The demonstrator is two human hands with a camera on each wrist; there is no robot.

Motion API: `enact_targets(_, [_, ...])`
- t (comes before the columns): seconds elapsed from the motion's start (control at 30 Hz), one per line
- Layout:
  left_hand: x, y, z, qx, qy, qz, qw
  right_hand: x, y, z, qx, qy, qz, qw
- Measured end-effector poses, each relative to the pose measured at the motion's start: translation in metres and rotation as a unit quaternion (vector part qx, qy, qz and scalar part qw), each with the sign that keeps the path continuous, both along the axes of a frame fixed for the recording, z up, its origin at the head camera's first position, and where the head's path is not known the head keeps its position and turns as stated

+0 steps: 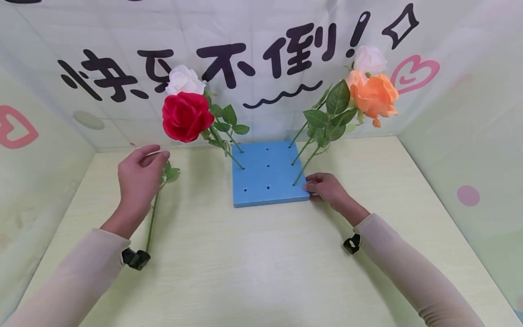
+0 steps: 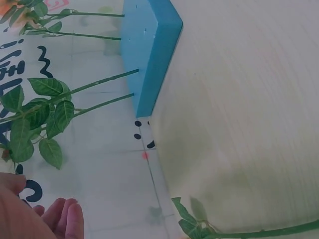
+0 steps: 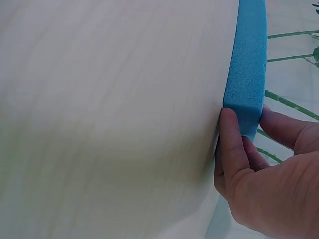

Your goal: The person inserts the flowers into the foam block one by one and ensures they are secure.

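Observation:
My right hand (image 1: 330, 190) pinches the near right corner of a blue foam block (image 1: 261, 196), thumb on top and fingers at its side and underside, as the right wrist view shows. Loosely curved and holding nothing, my left hand (image 1: 140, 179) hovers over an artificial flower stem (image 1: 152, 222) with green leaves lying on the table; its bloom is hidden. Standing in the block's left holes are a red rose (image 1: 187, 117) and a white rose (image 1: 184, 81), both leaning left. An orange rose (image 1: 376, 100) and two paler roses lean right from the right-hand holes.
Several bare holes show in the block's middle column and near left corner. The pale wooden table (image 1: 261, 272) is bordered by a printed cloth backdrop (image 1: 261, 118) at the back and cloth on both sides. Black wrist cameras sit on both sleeves.

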State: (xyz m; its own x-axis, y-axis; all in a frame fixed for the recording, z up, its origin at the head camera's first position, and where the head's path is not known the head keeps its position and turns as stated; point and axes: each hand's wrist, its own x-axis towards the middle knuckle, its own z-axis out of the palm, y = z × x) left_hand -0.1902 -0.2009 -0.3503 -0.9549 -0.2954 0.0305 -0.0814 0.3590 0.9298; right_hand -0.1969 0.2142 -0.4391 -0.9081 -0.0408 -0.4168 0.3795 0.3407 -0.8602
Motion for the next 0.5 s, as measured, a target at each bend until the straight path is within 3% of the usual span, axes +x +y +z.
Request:
enact_targets(0.17, [-0.001, -0.014, 0.001, 0.002, -0.039, 0.025, 0.9989, -0.001, 0.001, -0.001, -0.004, -0.002, 0.0, 1.0])
enact_targets(0.33, [-0.005, -0.034, -0.001, 0.043, -0.098, 0.014, 0.9941, -0.001, 0.001, -0.002, -0.004, -0.002, 0.0, 1.0])
enact_targets(0.43, [-0.007, -0.047, -0.003, 0.091, -0.142, 0.003, 0.9857, -0.001, 0.001, -0.002, -0.005, -0.001, 0.0, 1.0])
enact_targets(0.5, [-0.008, -0.056, -0.005, 0.134, -0.175, 0.002, 0.9754, -0.001, 0.001, -0.003, -0.007, -0.001, -0.001, 1.0])
